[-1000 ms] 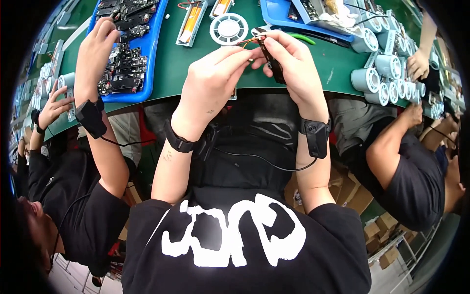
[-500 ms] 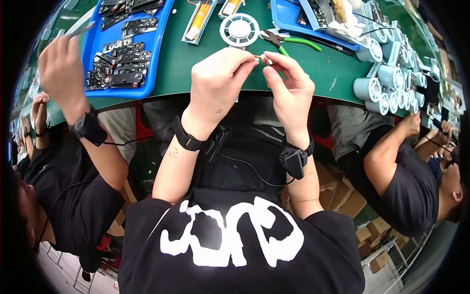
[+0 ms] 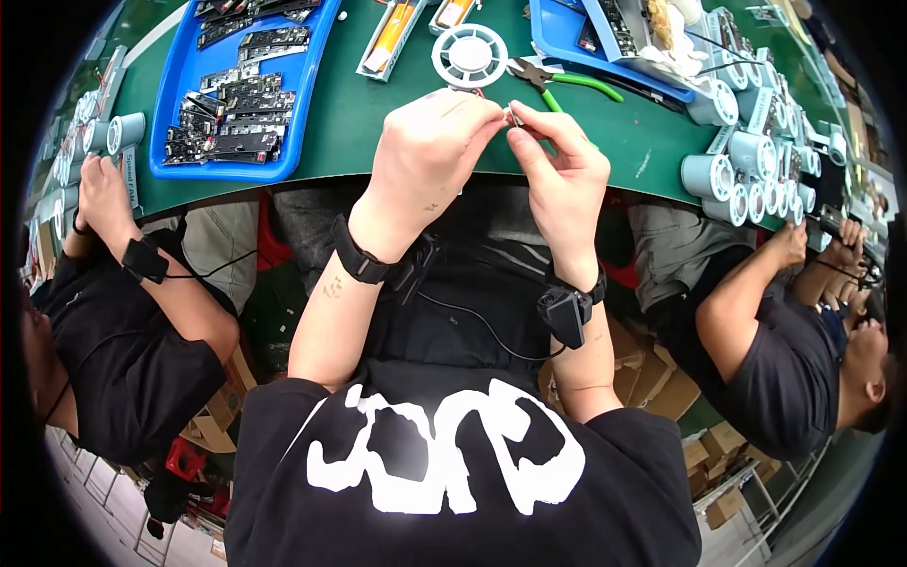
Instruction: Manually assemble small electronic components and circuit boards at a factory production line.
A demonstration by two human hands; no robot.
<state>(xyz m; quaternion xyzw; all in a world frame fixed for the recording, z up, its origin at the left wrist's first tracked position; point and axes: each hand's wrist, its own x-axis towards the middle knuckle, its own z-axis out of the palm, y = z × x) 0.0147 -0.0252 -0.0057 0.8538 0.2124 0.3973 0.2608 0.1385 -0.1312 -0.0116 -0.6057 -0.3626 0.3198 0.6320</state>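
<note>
My left hand (image 3: pixel 430 146) and my right hand (image 3: pixel 570 170) meet over the near edge of the green table, fingertips almost touching. Both are closed in a pinch. Between them sits a tiny light-coloured wire connector (image 3: pixel 511 117), mostly covered by the fingers. Thin red wires (image 3: pixel 479 93) run from behind my left fingers toward a round white fan-like part (image 3: pixel 470 56), which lies flat just beyond. Green-handled cutters (image 3: pixel 581 83) lie beyond my right hand, jaws toward the round part.
A blue tray (image 3: pixel 295 142) of small circuit boards stands at left. Light-blue housings with orange battery cells (image 3: pixel 391 38) lie at the back. Another blue tray (image 3: pixel 661 90) and several pale-blue cylindrical parts (image 3: pixel 753 153) are at right. Co-workers sit on both sides.
My hands stay nearly in place, the left turning slightly and its fingertips closing nearer the right. The left co-worker's raised hand has moved down to the pale-blue parts.
</note>
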